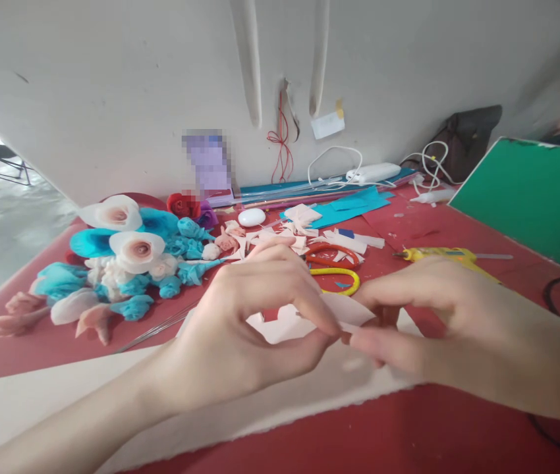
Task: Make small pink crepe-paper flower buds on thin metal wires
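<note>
Between my two hands is a small pale pink crepe paper petal [346,308]. My left hand [265,309] pinches its lower edge between thumb and forefinger. Opposite it, my right hand [423,316] pinches the same petal, thumb in front and fingers behind, partly hidden. The fingertips of both hands nearly meet. Beneath them a long pale sheet of crepe paper [201,421] lies across the red table [408,434]. Just beyond my hands are scissors [346,280] with red and yellow handles, partly covered by my left hand.
Blue, white and pink paper flowers [136,253] crowd the left side, near thin wires [161,328]. Paper scraps [304,220] lie behind my hands. A yellow glue gun [441,255] rests at right, before a green board [532,204]. A phone [209,168] leans on the wall; a white power strip [373,173] lies behind.
</note>
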Demonstrator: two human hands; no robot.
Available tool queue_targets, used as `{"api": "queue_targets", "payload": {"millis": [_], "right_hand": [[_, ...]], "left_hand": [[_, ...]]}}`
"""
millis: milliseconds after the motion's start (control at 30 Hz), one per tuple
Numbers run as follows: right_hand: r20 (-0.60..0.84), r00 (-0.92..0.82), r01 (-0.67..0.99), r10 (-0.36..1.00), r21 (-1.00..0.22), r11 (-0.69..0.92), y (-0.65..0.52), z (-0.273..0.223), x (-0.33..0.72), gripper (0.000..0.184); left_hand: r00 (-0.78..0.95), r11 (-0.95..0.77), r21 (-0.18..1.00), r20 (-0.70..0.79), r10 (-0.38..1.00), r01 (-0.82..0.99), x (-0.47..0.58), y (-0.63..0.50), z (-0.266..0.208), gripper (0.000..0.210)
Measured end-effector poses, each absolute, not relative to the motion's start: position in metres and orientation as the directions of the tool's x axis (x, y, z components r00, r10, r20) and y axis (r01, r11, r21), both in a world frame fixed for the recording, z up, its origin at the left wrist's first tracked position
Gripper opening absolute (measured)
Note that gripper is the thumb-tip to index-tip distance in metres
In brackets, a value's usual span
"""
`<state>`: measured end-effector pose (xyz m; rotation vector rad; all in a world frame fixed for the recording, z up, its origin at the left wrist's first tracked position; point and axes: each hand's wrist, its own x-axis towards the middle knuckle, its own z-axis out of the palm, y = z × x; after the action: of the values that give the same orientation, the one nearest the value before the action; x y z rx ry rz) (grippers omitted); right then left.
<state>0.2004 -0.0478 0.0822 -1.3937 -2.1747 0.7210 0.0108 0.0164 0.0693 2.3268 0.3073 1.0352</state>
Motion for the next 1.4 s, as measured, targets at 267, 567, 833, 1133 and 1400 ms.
{"api": "queue_targets", "payload": {"millis": [267,567,833,1133,1400], "right_hand": [[0.068,-0.39,0.656,0.918,-0.68,0.328,-0.049,0.081,0.198,0.025],[0.157,-0.352,0.753,0.923,-0.539,0.378,-0.049,0.078,0.193,0.027],[-0.015,-0.31,0.851,0.951,-0.45,0.27,-0.044,0.075,0.201,0.013],[0.058,0.15,0.928,0.987,-0.353,-0.12,-0.048,0.072,0.274,0.019],[0.101,0.37,0.889,0.923,-0.325,-0.321,-0.079,0.011,0.355,0.022]], "left_hand": [[0.69,-0.822,0.568,0.609,0.392,-0.035,0.011,0.016,0.07,0.016],[0.693,-0.822,0.57,0.59,0.413,0.004,0.011,0.017,0.068,0.016],[0.688,-0.765,0.643,0.535,0.491,0.046,0.013,0.022,0.057,0.017],[0.717,-0.75,0.658,0.489,0.496,0.071,0.021,0.026,0.034,0.017],[0.705,-0.755,0.652,0.501,0.503,0.075,0.026,0.024,0.002,0.018]]}}
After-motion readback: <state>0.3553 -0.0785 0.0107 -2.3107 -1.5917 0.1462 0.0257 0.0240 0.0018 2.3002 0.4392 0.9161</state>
